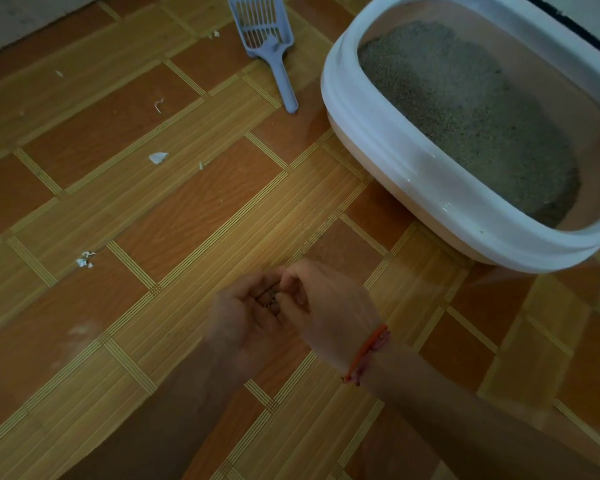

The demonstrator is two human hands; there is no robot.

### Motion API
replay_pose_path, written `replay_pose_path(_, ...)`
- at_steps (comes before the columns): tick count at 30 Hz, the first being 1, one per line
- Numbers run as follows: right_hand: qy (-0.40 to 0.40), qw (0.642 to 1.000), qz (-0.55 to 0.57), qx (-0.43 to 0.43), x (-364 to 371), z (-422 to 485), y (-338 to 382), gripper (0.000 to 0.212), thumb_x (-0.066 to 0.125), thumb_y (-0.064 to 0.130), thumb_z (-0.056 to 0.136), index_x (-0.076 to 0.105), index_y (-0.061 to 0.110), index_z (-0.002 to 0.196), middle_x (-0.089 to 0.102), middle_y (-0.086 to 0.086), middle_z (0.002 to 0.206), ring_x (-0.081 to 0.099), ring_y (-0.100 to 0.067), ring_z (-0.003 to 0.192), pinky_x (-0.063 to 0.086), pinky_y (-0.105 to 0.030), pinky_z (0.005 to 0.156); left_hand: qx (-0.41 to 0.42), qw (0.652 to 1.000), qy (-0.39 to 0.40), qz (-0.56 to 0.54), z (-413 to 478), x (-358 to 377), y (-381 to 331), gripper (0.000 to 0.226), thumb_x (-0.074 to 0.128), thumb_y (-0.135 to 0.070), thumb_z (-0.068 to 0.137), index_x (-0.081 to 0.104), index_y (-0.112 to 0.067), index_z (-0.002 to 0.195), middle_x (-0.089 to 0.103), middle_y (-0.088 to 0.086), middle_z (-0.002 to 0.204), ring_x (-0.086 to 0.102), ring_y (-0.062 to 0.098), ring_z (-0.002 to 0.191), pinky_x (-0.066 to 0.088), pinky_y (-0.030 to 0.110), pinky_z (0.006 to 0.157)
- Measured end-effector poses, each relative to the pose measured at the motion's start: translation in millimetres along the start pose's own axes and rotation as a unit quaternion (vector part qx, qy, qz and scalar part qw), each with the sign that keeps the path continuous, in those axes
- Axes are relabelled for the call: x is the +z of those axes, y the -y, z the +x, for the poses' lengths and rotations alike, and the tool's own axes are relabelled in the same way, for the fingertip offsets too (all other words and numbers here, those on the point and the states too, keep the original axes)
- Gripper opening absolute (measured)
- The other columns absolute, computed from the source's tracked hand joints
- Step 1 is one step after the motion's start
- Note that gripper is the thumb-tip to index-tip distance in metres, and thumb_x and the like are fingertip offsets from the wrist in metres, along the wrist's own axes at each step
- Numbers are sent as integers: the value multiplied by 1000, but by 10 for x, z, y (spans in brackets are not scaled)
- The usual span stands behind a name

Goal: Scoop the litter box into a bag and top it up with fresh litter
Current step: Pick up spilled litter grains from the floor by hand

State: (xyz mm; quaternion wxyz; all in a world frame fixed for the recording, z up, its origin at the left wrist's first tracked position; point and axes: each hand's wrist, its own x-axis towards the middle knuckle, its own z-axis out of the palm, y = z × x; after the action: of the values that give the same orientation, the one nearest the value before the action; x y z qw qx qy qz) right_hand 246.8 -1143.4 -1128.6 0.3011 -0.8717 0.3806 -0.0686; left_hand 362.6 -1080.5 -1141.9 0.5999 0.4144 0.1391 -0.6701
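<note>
My left hand (243, 317) is turned palm up and cupped low over the floor, with a few dark litter grains (270, 296) lying in it. My right hand (323, 303), an orange cord on its wrist, has its bunched fingertips down in that palm at the grains. The white-rimmed litter box (388, 147) stands at the upper right, filled with grey litter (465, 109). A blue-grey slotted scoop (264, 32) lies on the floor to the left of the box, handle towards me. No bag is in view.
The floor (187, 209) is brown and tan patterned vinyl. Small white scraps (158, 157) and crumbs (85, 259) lie scattered on its left half. A pale wall base (21, 26) runs along the top left corner.
</note>
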Motion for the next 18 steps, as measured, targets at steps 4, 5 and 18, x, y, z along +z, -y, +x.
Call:
replay_pose_path(4, 2, 1000, -3, -13, 7, -7, 3, 10, 55, 33, 92, 56, 27, 100, 63, 8, 95, 60, -13, 76, 53, -36, 64, 0, 1000, 5, -12, -11, 21, -8, 45, 39, -16, 99, 72, 1, 74, 66, 14, 76, 67, 21, 66, 56, 30, 60)
replay_pose_path(5, 6, 1000, -4, -18, 1, -4, 5, 13, 54, 34, 92, 56, 28, 103, 63, 9, 96, 61, -11, 77, 54, -35, 65, 0, 1000, 3, -19, -8, 20, -9, 44, 39, -16, 99, 71, 2, 75, 67, 15, 77, 68, 22, 67, 57, 30, 60)
replay_pose_path(18, -37, 989, -50, 135, -211, 450, -662, 5, 56, 33, 91, 60, 34, 94, 60, 12, 83, 59, -12, 82, 53, -37, 74, -17, 996, -56, -63, 29, 55, -8, 40, 44, -15, 99, 71, 5, 79, 72, 22, 94, 73, 32, 91, 52, 40, 86)
